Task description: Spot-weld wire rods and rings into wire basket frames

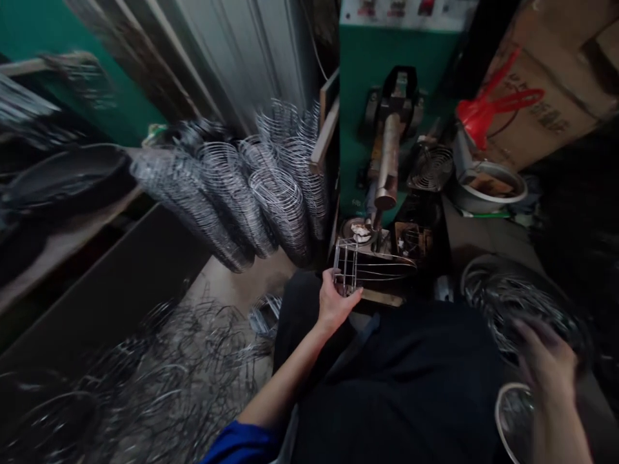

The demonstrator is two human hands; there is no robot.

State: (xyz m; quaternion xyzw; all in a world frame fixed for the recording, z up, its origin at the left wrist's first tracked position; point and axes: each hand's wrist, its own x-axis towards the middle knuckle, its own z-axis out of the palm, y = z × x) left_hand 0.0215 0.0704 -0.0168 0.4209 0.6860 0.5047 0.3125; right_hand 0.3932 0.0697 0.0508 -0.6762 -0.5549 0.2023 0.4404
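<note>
Grey wire makes up the frame [345,267], which sits at the centre of the frame of view, just below the rod [387,161] of a green machine [355,122]. The left hand [334,301] has its fingers clamped on the near end of it, thumb to the right. Long loops of wire reach rightward from its upright bars; whether any part touches the machine cannot be told.

At lower right, the right hand [549,354] is blurred over a pile of wire [517,296] on the tabletop [467,229]. I cannot tell whether its fingers are apart or closed on a piece. A pale hoop [500,412] lies just beside that hand.

As far as progress goes, this piece seems partly built: the bars and loops already hold together as one shape, while the hand over the pile suggests that more wire may be wanted. Tall stacks [280,206] of loops stand left of centre, but whether they are finished work or stock is unclear. Loose wires [207,348] cover the floor at lower left, so plenty of material appears to be left.
</note>
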